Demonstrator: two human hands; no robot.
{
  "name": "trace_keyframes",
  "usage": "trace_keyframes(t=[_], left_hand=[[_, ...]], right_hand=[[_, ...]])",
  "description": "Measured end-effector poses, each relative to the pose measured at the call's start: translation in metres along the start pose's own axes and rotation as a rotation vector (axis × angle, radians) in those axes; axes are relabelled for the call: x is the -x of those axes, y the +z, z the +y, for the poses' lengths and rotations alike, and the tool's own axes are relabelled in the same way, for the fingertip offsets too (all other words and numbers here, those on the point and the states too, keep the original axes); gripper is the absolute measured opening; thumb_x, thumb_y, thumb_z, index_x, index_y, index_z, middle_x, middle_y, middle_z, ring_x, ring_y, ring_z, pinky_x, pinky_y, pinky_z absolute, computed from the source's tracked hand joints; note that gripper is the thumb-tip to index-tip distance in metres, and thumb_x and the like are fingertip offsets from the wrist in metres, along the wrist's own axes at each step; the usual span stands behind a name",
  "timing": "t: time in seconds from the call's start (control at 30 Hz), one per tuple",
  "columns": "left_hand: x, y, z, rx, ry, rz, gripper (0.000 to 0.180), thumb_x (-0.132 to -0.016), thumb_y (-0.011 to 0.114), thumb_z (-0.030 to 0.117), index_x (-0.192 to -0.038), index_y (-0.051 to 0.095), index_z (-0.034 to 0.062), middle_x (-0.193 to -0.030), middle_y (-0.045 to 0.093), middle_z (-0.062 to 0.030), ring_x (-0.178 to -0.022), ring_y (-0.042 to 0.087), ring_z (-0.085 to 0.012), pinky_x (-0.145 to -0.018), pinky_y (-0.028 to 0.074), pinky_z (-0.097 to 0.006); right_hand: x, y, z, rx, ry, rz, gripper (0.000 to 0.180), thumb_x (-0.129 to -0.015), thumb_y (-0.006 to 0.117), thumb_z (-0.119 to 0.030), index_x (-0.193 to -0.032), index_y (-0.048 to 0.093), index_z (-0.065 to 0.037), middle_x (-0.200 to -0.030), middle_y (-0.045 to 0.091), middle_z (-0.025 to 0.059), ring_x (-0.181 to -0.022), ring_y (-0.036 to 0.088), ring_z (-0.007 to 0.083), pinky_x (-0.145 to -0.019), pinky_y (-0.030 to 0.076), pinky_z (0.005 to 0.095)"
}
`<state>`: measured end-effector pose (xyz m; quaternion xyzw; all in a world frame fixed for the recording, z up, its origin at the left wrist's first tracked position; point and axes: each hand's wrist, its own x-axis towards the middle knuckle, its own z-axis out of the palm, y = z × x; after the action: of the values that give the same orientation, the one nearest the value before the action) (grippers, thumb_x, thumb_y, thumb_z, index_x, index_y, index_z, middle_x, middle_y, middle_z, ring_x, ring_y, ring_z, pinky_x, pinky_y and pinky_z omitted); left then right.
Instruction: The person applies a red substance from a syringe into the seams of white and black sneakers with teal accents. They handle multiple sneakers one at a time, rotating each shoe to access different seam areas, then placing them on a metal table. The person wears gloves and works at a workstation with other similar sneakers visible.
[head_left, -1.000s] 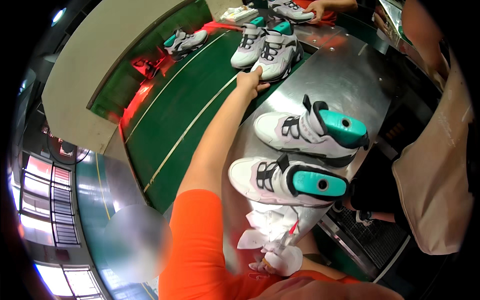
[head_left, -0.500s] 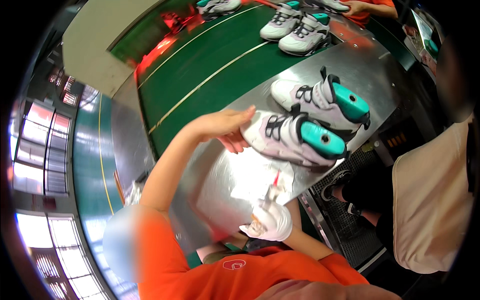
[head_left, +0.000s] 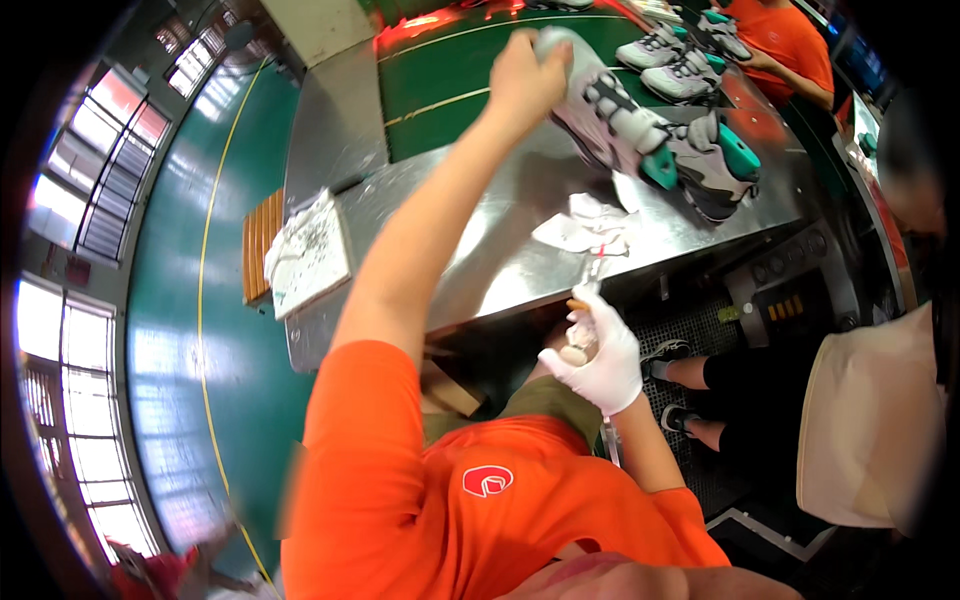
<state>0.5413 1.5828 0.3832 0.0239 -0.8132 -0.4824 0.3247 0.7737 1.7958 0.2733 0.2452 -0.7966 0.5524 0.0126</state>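
Observation:
My bare left hand [head_left: 527, 80] is closed round the toe of a white and lilac shoe [head_left: 618, 112]. The shoe is tilted over the metal table with its toe up and its heel low, dark straps across the top and a teal shoe last inside. Close beside its heel a matching shoe [head_left: 712, 165] rests on the table. In a white glove, my right hand [head_left: 600, 360] is closed on a small tan and white object [head_left: 577, 350] at the table's near edge; its kind is unclear. Crumpled white paper or cloth [head_left: 590, 225] lies just beyond that hand.
Several more shoes [head_left: 685, 75] stand on the green conveyor belt [head_left: 445, 75] at the back. A co-worker in orange [head_left: 790, 45] handles a shoe at far right. A speckled white pad [head_left: 310, 255] lies on the table's left end. Another person [head_left: 865, 415] stands at right.
My left hand has closed on the shoe's toe and swung it up and away, tilting it. My right hand stays by the near edge. The view has shifted, showing more of the table's left end.

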Motion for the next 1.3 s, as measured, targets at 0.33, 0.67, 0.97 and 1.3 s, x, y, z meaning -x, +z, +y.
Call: trace_keyframes(t=[0.33, 0.67, 0.97, 1.3], left_hand=[[0.02, -0.175, -0.109, -0.303, -0.02, -0.112, 0.047, -0.101, 0.05, 0.036, -0.124, 0.063, -0.0021, -0.125, 0.064, -0.0232, -0.117, 0.059, -0.0381, -0.101, 0.046, -0.043], [0.051, -0.137, -0.106, -0.528, 0.211, -0.345, 0.046, -0.099, 0.047, 0.044, -0.1, 0.072, 0.0062, -0.091, 0.067, -0.022, -0.088, 0.065, -0.0407, -0.077, 0.052, -0.049], [0.069, -0.258, -0.043, -0.289, 0.512, -0.47, 0.04, -0.093, 0.059, 0.046, -0.101, 0.067, 0.0074, -0.089, 0.064, -0.0148, -0.09, 0.063, -0.0354, -0.071, 0.052, -0.047], [0.149, -0.459, -0.105, 0.196, 0.118, -0.831, 0.034, -0.098, 0.055, 0.031, -0.117, 0.063, 0.0045, -0.102, 0.067, -0.0179, -0.098, 0.063, -0.0358, -0.085, 0.049, -0.044]], right_hand=[[-0.048, 0.027, -0.003, 0.276, 0.002, 0.115, 0.071, -0.069, 0.083, -0.01, -0.131, 0.051, 0.003, -0.108, 0.062, 0.0128, -0.096, 0.063, 0.0207, -0.084, 0.051, 0.0327], [-0.071, 0.023, 0.047, 0.289, 0.159, 0.035, 0.072, -0.077, 0.075, -0.007, -0.14, 0.041, -0.002, -0.125, 0.057, 0.0159, -0.107, 0.058, 0.0207, -0.089, 0.05, 0.0324], [-0.101, 0.037, 0.039, 0.479, 0.116, 0.004, 0.074, -0.078, 0.075, -0.008, -0.142, 0.039, -0.006, -0.13, 0.052, 0.0155, -0.116, 0.056, 0.0256, -0.099, 0.046, 0.0371], [-0.073, 0.08, -0.076, 0.633, 0.528, 0.457, 0.052, -0.08, 0.074, 0.0, -0.125, 0.05, 0.002, -0.116, 0.063, 0.013, -0.104, 0.064, 0.0203, -0.091, 0.05, 0.0325]])
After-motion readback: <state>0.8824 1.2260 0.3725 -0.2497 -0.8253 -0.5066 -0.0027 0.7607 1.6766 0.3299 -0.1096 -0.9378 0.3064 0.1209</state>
